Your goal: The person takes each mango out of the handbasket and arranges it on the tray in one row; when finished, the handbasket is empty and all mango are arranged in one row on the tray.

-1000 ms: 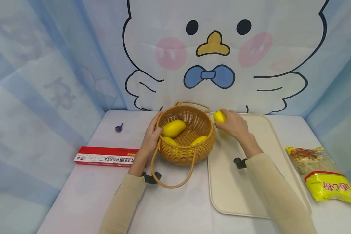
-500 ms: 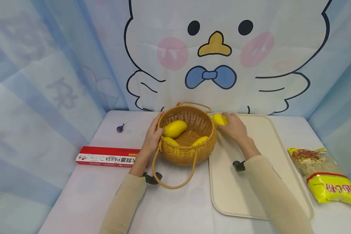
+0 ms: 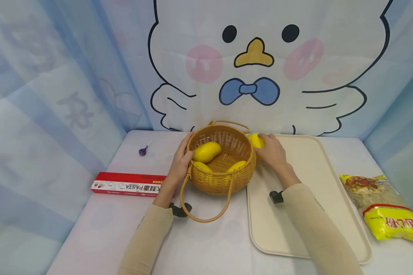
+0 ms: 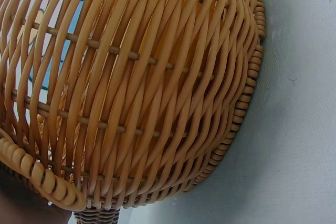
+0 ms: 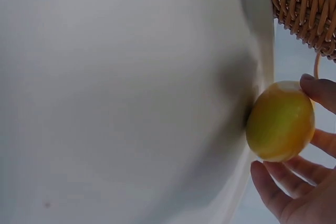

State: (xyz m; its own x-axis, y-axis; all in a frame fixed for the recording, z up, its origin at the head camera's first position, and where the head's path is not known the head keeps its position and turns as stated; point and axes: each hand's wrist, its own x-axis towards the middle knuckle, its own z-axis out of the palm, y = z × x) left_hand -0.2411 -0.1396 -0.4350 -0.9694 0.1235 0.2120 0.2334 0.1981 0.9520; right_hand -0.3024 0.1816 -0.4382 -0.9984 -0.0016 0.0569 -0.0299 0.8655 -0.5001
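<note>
A round wicker basket (image 3: 220,186) stands in the middle of the table, with 3 yellow mangoes showing inside: one mango (image 3: 207,152) on the left, another (image 3: 202,167) below it, a third (image 3: 236,165) at the right. My left hand (image 3: 179,164) grips the basket's left rim, its thumb at the edge. Just beyond the right side of the basket, my right hand (image 3: 272,152) holds another mango (image 5: 281,121) between thumb and fingers. In the right wrist view this mango is low over the tray; whether it touches cannot be told. Woven wall (image 4: 142,87) fills most of the left wrist view.
The cream tray (image 3: 296,244) lies under my right forearm. To its right is a yellow noodle bag (image 3: 387,210). A red pasta box (image 3: 127,184) lies left of the basket, with a purple lollipop (image 3: 142,151) behind it. The basket's looped handle (image 3: 206,220) hangs toward me.
My right hand has shifted slightly left with the mango, closer to the basket's right rim. The left hand and basket stay as they were.
</note>
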